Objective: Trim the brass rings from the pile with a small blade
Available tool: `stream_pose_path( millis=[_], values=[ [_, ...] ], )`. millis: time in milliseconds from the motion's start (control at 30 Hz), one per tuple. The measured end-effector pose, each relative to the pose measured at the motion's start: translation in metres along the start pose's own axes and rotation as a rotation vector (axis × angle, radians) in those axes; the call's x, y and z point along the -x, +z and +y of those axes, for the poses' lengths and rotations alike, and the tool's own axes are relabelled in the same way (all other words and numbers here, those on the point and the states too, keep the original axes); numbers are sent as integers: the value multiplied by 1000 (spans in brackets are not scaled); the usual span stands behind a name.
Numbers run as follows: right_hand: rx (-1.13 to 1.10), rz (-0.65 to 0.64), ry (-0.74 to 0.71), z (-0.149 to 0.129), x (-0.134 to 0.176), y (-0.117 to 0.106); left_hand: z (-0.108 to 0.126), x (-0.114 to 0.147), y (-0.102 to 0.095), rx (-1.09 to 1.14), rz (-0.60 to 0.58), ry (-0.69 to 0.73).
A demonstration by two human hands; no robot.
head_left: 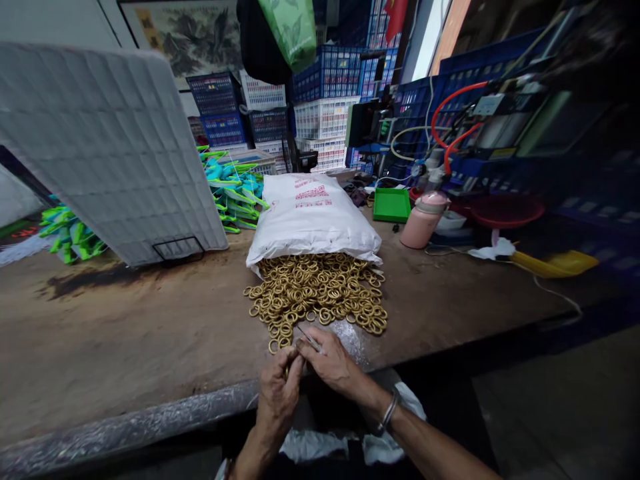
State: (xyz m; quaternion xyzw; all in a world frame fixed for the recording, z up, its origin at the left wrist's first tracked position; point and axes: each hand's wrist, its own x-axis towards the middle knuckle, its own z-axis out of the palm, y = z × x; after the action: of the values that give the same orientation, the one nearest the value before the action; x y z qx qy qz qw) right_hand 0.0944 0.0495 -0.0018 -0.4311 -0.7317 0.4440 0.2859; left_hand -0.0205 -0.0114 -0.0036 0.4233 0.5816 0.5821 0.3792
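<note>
My left hand (280,387) is closed at the table's front edge, thumb against fingers, with a bit of a gold-coloured ring (287,373) showing between them. Close beside it, my right hand (331,359) grips a slim, pointed metal tool (311,339), perhaps a small blade; its exact kind is too small to make out. The fingertips of both hands nearly meet. Just beyond them spreads a heap of gold-coloured rings (315,288), spilling from the mouth of a white woven sack (315,220) with red print.
A tall white padded panel (115,153) stands at left, near green and blue plastic pieces (237,190). On the right are a green tray (391,205), a pink bottle (424,220), a yellow scoop (555,263) and a machine with red hoses (500,127). Stacked crates (327,119) rise behind.
</note>
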Motion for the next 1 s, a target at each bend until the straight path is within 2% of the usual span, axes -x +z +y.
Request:
stream_pose_path(
  millis=[67,200,267,433,600,700,767,867,1000],
  values=[
    [-46,-2,28,0,0,0,2,1,1,34,-43,-48],
    [-203,-35,72,3,1,1,2,4,2,157,-162,-276],
    [-247,-52,68,4,2,1,1,6,2,227,-206,-347],
    [-235,-43,33,-1,4,-1,1,9,4,374,-215,-427],
    [-265,-76,94,-2,3,-1,2,10,4,431,-187,-447],
    [-120,26,87,5,3,1,0,9,2,452,-177,-435],
    [33,54,24,10,4,3,-1,8,1,442,-157,-432],
    [230,-37,-79,14,9,3,-1,5,2,416,-121,-449],
    [440,-105,-101,14,14,3,-4,3,2,389,-98,-419]
  ],
)
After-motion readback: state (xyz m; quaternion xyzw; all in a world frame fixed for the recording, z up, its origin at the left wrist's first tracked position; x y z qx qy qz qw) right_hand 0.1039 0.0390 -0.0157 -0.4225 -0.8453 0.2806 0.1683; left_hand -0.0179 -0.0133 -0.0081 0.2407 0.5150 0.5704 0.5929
